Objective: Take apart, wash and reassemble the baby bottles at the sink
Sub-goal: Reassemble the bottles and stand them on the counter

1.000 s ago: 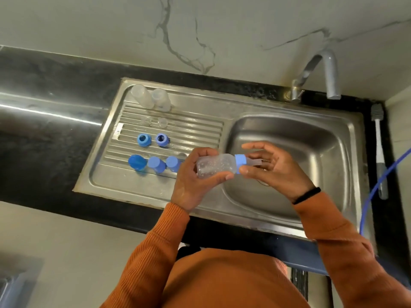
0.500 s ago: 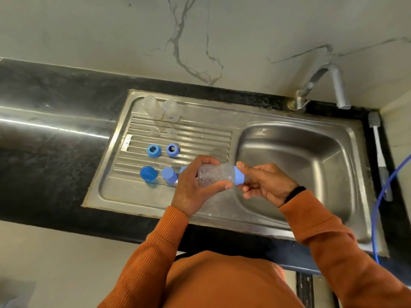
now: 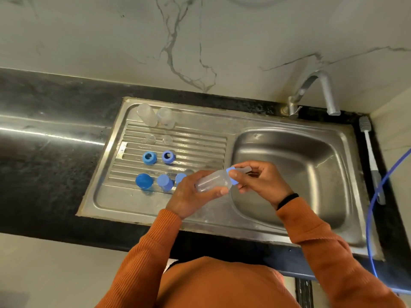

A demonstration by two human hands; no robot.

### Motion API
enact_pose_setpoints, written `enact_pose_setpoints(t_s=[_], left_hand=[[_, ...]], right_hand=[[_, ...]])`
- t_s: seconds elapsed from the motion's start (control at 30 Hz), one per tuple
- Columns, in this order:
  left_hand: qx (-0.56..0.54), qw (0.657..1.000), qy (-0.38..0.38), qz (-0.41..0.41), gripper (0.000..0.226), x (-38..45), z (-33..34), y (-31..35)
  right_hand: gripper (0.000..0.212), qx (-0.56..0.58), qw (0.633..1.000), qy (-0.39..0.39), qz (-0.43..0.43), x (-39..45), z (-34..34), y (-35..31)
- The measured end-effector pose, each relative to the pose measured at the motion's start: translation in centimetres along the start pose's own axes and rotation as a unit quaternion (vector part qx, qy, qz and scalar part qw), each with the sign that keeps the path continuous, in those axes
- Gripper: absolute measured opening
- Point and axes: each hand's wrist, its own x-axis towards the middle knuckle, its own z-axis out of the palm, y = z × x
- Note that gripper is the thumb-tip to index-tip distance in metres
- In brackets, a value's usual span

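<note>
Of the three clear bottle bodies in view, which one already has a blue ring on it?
The bottle held over the sink's edge: left hand grips its body, right hand pinches its blue ring. The two bare bottles stand on the drainboard's far corner.

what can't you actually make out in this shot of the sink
- Third blue cap, head view: partly behind the left hand.
- Bottle: its base sits inside the left hand's grip.
- Teat: half covered by the right hand; whether the blue collar is fully screwed on is unreadable.
- Blue hose: cut off by the right edge.
</note>
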Motion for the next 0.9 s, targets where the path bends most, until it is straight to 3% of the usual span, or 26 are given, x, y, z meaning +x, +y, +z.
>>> enact_pose_setpoints(t_s=[0.1, 0.17, 0.23, 0.27, 0.3, 0.37, 0.47, 0.57, 0.7, 0.9], left_hand=[[-0.050, 0.996, 0.057, -0.045, 0.067, -1.5, -1.4, -0.3], [-0.120, 0.985, 0.097, -0.083, 0.069, -2.7, -2.3, -0.8], [-0.175, 0.972, 0.118, -0.103, 0.064, -3.9, -3.3, -1.2], [-0.201, 0.965, 0.129, -0.107, 0.059, -4.4, -3.7, -1.3], [-0.218, 0.959, 0.143, -0.106, 0.058, -5.0, -4.6, -1.3], [-0.234, 0.953, 0.157, -0.108, 0.059, -5.5, -5.5, -0.9], [-0.248, 0.948, 0.170, -0.105, 0.046, -6.0, -6.9, -0.5], [-0.276, 0.942, 0.167, -0.097, 0.036, -6.0, -7.7, -0.4], [-0.278, 0.942, 0.168, -0.087, 0.052, -5.2, -7.4, -0.1], [-0.228, 0.965, 0.120, -0.057, 0.052, -2.7, -4.7, 0.5]], right_hand=[[0.055, 0.130, 0.987, 0.019, 0.096, 2.4, 2.1, 0.3], [0.045, 0.208, 0.964, 0.026, 0.163, 4.1, 3.8, 0.6], [0.022, 0.104, 0.986, 0.010, 0.127, 5.5, 5.5, 1.1], [0.036, -0.012, 0.998, -0.010, 0.064, 5.9, 6.3, 1.6], [0.052, -0.132, 0.990, -0.053, 0.000, 6.3, 7.4, 2.1], [0.075, -0.312, 0.939, -0.123, -0.082, 6.9, 8.9, 3.1], [0.075, -0.370, 0.907, -0.156, -0.127, 7.5, 11.6, 4.1], [0.054, -0.372, 0.907, -0.125, -0.154, 8.0, 12.7, 4.9], [0.039, -0.342, 0.927, -0.074, -0.138, 7.5, 11.6, 5.6], [0.049, -0.147, 0.985, 0.060, -0.073, 4.2, 4.7, 3.7]])
